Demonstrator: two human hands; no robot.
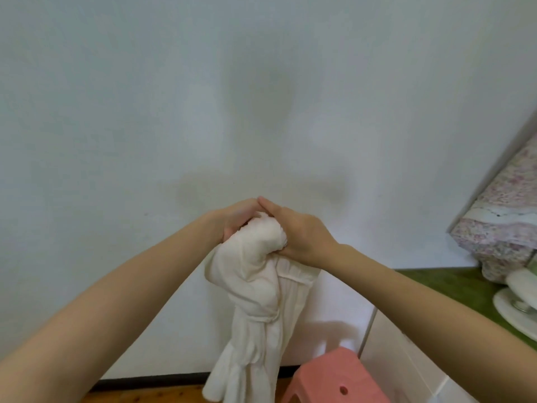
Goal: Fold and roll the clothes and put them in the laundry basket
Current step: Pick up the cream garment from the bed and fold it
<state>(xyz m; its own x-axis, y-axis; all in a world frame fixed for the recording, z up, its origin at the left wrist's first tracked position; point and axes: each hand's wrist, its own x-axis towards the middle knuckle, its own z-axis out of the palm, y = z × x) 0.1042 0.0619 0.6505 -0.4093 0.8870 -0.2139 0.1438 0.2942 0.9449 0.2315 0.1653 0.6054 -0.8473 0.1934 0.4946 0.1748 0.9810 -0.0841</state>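
Left hand: curling its fingers round the bunched top of the cream-white crinkled cotton garment.
Right hand: gripping the same bunch from the right, fingertips meeting the left hand's.
Garment: hanging in mid-air before the pale wall, above the pink plastic stool.
Worktop: green, lying at right.

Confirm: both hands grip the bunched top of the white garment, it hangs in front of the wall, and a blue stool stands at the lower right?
Not quite. The stool is pink, not blue, as the head view shows. The rest holds: the left hand and right hand grip the bunched top of the white garment, which hangs in front of the wall.
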